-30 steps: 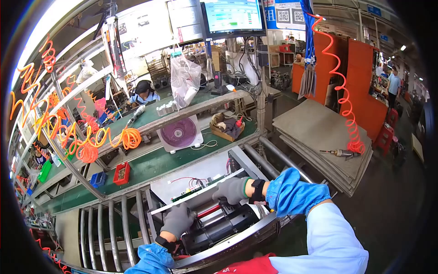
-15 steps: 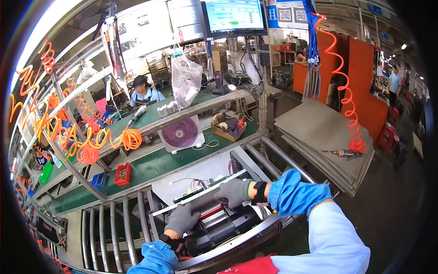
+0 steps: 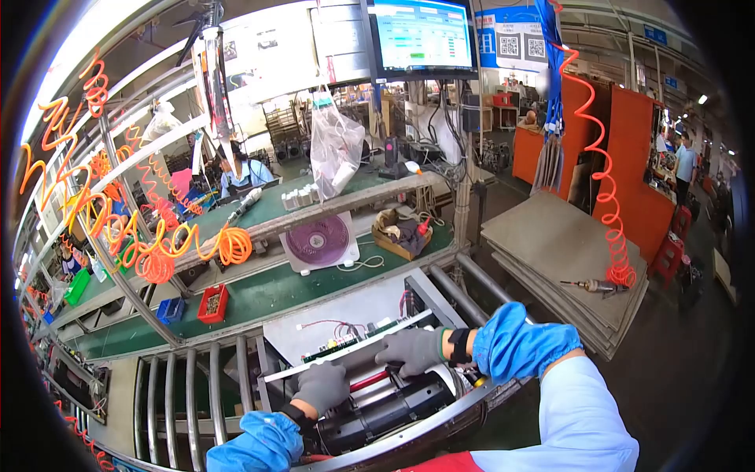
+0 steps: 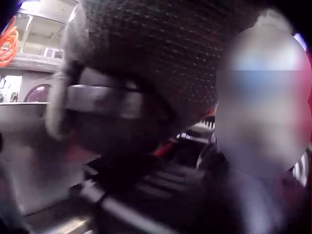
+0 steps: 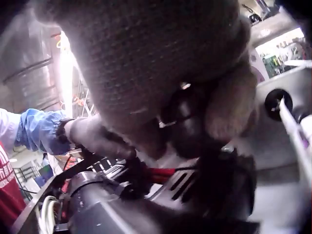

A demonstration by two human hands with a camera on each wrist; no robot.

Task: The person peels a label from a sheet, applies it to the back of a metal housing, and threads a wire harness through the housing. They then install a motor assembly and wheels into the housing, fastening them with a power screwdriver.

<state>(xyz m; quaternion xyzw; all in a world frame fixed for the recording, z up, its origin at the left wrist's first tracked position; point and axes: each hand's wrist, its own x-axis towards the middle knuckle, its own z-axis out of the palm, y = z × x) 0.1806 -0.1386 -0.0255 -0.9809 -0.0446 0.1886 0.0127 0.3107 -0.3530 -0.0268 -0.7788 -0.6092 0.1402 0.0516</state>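
My left hand (image 3: 322,385), in a grey knit glove, is at the left part of an upright metal panel (image 3: 360,355) inside a metal frame. My right hand (image 3: 414,351), gloved alike, bends over the panel's right part. Between them runs a red bar (image 3: 370,381). Below lies a black cylindrical unit (image 3: 397,413) with slots. In the right wrist view, thumb and fingers curl round a dark rounded part (image 5: 187,119) above it. The left wrist view is dark and blurred; a light metal strip (image 4: 105,100) shows under the glove, and I cannot tell what those fingers hold.
A green circuit board (image 3: 346,346) with wires sits behind the panel. Steel rollers (image 3: 193,397) lie to the left. Red (image 3: 213,304) and blue (image 3: 170,311) bins stand on the green bench, near a purple fan (image 3: 318,241). Stacked boards (image 3: 558,252) lie right, under an orange coiled hose (image 3: 613,212).
The head view has swung left and up a little, so the surroundings sit further right and lower. Both hands stay at the panel; the left has shifted slightly right.
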